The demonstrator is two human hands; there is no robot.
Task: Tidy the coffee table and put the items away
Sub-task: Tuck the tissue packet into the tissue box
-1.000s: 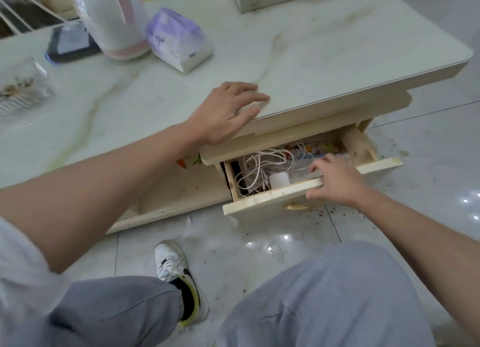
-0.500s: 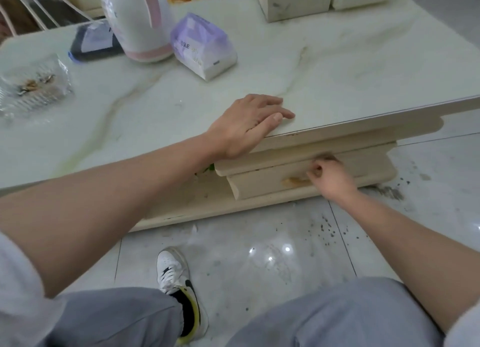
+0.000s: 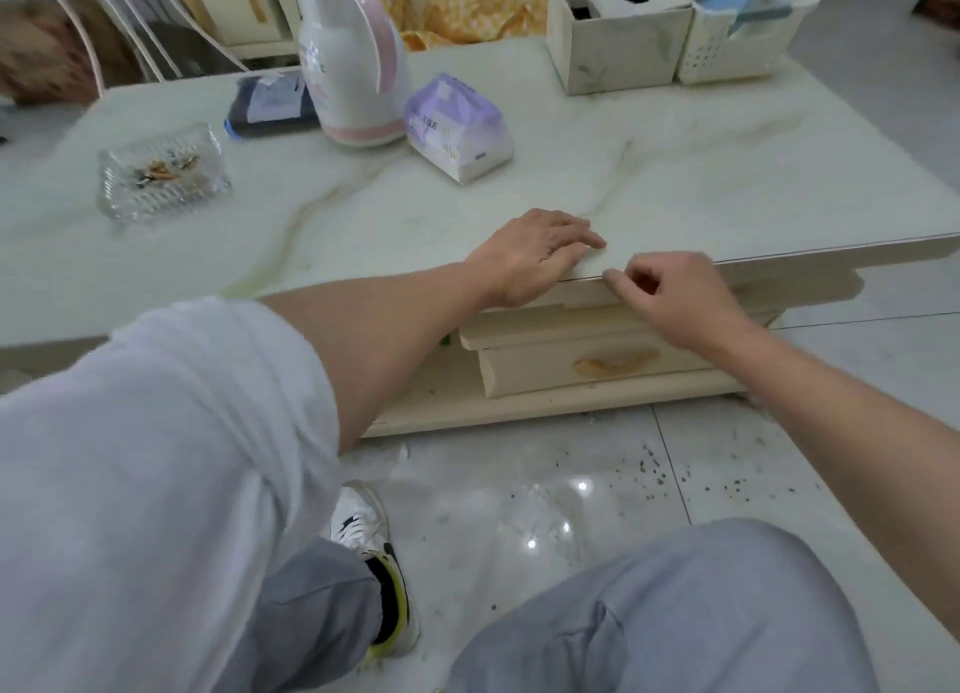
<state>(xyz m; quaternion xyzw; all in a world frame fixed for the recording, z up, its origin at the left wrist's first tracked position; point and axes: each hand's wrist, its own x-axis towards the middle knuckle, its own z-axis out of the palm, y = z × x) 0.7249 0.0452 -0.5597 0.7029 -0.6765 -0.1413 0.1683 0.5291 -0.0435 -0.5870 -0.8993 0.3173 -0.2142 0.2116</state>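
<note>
Bracing on the bench (image 3: 675,173) edge, the left hand (image 3: 535,261) is lying flat, fingers straight, likely steadying the crouch. The right hand (image 3: 675,297) is hovering loosely curled, holding nothing, above the closed drawer (image 3: 597,365). Tissues (image 3: 457,126), flask (image 3: 353,69) and dish (image 3: 163,173) are waiting on top.

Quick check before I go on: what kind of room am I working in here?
Most likely a home living room: a low marble-top coffee table with a drawer, a tissue pack and thermos jug on it, tiled floor.
</note>
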